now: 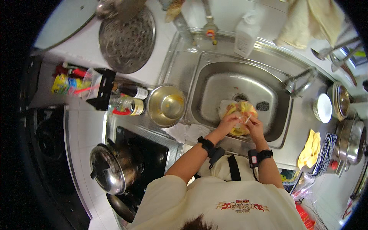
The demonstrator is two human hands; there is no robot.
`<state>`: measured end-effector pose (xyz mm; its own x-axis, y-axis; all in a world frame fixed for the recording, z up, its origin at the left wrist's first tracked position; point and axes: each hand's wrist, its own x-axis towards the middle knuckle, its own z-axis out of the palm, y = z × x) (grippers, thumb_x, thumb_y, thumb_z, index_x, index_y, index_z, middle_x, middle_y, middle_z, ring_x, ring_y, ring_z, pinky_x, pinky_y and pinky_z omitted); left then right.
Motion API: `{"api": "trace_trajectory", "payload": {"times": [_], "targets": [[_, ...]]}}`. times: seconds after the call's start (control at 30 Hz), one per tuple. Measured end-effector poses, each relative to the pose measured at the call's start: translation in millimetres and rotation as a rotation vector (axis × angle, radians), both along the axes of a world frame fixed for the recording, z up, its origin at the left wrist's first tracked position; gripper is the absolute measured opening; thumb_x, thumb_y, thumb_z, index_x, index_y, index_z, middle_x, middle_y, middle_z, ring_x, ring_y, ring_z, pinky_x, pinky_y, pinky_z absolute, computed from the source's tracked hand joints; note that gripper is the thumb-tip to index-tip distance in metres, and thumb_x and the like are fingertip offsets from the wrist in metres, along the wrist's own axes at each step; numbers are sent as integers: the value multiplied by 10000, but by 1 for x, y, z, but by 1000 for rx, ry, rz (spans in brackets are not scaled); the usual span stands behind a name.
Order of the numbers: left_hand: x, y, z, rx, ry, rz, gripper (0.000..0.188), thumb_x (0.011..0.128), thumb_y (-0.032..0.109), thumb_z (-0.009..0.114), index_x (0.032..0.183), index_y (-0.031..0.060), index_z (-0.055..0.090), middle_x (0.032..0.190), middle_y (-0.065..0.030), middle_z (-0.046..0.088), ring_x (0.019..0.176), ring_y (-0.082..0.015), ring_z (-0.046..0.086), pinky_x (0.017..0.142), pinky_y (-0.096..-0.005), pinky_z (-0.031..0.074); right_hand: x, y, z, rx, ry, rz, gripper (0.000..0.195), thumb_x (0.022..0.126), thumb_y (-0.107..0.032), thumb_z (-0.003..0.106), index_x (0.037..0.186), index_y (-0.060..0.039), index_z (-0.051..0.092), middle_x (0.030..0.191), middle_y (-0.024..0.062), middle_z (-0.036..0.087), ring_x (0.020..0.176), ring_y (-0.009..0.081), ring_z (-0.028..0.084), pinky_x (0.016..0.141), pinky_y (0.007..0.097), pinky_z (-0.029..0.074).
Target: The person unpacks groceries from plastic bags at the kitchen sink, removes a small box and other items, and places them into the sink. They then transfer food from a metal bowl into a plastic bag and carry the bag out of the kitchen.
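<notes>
Over the near part of the stainless steel sink (218, 86) I hold a thin plastic bag (244, 107) with yellow and orange contents, perhaps food scraps. My left hand (229, 123) pinches its left side. On the right side my right hand (255, 127) grips it, and a narrow white strip (248, 118) sticks out at the fingertips. Whether that strip belongs to the bag I cannot tell. Behind the bag the drain (239, 97) is partly covered. A dark textured pad (262, 106) lies on the sink floor to the right.
Left of the sink stand a metal bowl (166, 105), bottles (133, 105) and a lidded pot (110, 169) on the black cooktop (155, 149). A faucet (299, 82), white bowl (323, 108) and yellow cloth (309, 149) are on the right. A white bottle (245, 37) stands behind.
</notes>
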<state>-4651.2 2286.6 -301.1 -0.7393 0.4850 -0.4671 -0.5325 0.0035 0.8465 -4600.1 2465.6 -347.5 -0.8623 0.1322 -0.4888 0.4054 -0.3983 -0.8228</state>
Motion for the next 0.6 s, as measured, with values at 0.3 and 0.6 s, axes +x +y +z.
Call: {"api": "trace_trajectory", "payload": {"times": [0.3, 0.6], "targets": [[-8, 17, -22, 74, 104, -65, 124, 848, 55, 570, 892, 14, 679, 777, -18, 633, 704, -100, 577, 683, -247, 465, -14, 5, 15, 397, 169, 269, 265, 857, 23, 625, 1118, 4, 666, 948, 53, 688, 873, 107, 635, 783, 250, 514], [-5, -15, -30, -411, 348, -55, 274, 833, 73, 601, 1099, 16, 638, 825, -57, 647, 715, -133, 590, 664, -271, 493, -8, 17, 31, 634, 89, 60, 195, 858, -50, 572, 993, 32, 685, 928, 66, 693, 818, 118, 610, 752, 267, 490]]}}
